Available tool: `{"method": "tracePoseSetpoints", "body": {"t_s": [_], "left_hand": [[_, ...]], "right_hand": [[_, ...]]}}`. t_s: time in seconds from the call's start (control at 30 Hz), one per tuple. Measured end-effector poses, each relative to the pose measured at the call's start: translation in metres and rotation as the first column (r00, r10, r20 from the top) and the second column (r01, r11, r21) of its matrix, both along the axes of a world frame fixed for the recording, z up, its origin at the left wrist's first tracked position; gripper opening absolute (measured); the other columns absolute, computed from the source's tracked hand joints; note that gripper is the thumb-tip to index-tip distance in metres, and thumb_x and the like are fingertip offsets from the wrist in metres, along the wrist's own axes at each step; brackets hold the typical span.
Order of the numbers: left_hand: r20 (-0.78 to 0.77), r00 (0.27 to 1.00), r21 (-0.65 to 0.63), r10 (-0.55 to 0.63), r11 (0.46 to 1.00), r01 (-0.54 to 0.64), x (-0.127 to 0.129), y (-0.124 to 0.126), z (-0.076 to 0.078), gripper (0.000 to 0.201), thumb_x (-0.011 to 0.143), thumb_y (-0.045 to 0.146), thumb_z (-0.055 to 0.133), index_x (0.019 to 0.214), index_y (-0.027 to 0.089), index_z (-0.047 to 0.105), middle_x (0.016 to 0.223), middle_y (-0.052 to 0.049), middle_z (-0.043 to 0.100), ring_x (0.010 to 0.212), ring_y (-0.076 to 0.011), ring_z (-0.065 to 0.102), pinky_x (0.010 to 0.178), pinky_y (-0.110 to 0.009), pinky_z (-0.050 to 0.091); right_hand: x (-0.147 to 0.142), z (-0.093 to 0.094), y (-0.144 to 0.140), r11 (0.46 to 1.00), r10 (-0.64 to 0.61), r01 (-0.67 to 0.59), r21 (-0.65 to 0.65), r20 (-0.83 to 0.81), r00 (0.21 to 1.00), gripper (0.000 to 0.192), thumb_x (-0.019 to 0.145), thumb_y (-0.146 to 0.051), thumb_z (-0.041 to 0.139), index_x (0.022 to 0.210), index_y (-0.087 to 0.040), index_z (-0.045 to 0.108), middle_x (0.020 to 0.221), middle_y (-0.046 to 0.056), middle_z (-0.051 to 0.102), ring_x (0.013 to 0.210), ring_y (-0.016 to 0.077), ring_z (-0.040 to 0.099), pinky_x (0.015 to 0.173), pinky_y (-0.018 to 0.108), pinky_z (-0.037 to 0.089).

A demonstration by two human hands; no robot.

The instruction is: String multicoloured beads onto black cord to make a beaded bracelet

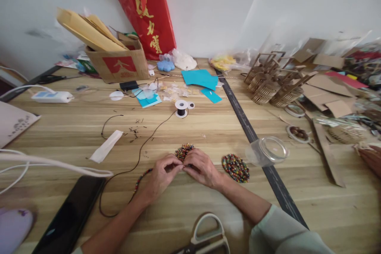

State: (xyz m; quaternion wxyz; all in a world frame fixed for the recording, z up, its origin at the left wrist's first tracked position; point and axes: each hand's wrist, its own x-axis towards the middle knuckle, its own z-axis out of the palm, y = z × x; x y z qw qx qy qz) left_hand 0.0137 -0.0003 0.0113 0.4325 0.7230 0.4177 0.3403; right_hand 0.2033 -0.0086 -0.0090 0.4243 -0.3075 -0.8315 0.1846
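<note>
My left hand (163, 174) and my right hand (203, 167) meet fingertip to fingertip in a pinch, low over the wooden table. A black cord strung with colourful beads (142, 180) runs into my left hand from below. Whatever tiny thing lies between the fingertips is too small to make out. Just behind the fingers sits a pile of loose-looking multicoloured beads (184, 151), partly covered by my right hand. To the right of my right wrist lies a round heap of similar beads (235, 168). Black cord also trails from a white spool (181, 109).
Scissors (210, 232) lie near the front edge, a dark phone (71, 214) at left. A clear plastic jar (268, 151) rests on its side at right. Bamboo baskets (269, 83), a cardboard box (119, 65) and a red bag (149, 16) stand behind. Another person's hand (370, 156) shows far right.
</note>
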Motion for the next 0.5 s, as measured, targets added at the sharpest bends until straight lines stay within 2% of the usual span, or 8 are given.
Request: {"method": "tracePoseSetpoints", "body": {"t_s": [0.17, 0.33, 0.5], "left_hand": [[0.018, 1.000, 0.038, 0.013, 0.999, -0.013, -0.001, 0.001, 0.002, 0.014, 0.083, 0.022, 0.060, 0.072, 0.016, 0.067, 0.074, -0.004, 0.065, 0.073, -0.0168, 0.060, 0.069, -0.027, 0.046], [0.123, 0.988, 0.075, 0.091, 0.992, -0.100, -0.010, 0.010, 0.001, 0.012, 0.081, 0.022, 0.063, 0.070, 0.016, 0.067, 0.075, -0.004, 0.065, 0.075, -0.0172, 0.060, 0.073, -0.028, 0.046], [0.192, 0.972, -0.025, 0.134, 0.991, -0.132, -0.023, 0.022, 0.002, 0.013, 0.079, 0.026, 0.066, 0.069, 0.016, 0.066, 0.074, -0.003, 0.064, 0.076, -0.0170, 0.059, 0.074, -0.028, 0.047]], "right_hand": [[-0.001, 0.004, 0.000, 1.000, -0.014, 0.014, 0.013, 0.014, 1.000, 0.006, 0.092, -0.016, 0.053, 0.093, -0.020, 0.057, 0.084, 0.006, 0.066, 0.085, 0.0180, 0.058, 0.083, 0.036, 0.049], [-0.002, 0.009, 0.000, 0.999, -0.044, 0.044, 0.025, 0.006, 0.999, 0.008, 0.091, -0.015, 0.050, 0.092, -0.020, 0.057, 0.084, 0.006, 0.065, 0.085, 0.0181, 0.058, 0.082, 0.036, 0.049], [-0.002, 0.010, 0.001, 0.998, -0.053, 0.053, 0.025, -0.001, 0.999, 0.009, 0.091, -0.014, 0.051, 0.093, -0.020, 0.058, 0.084, 0.007, 0.064, 0.083, 0.0184, 0.058, 0.078, 0.035, 0.050]]}}
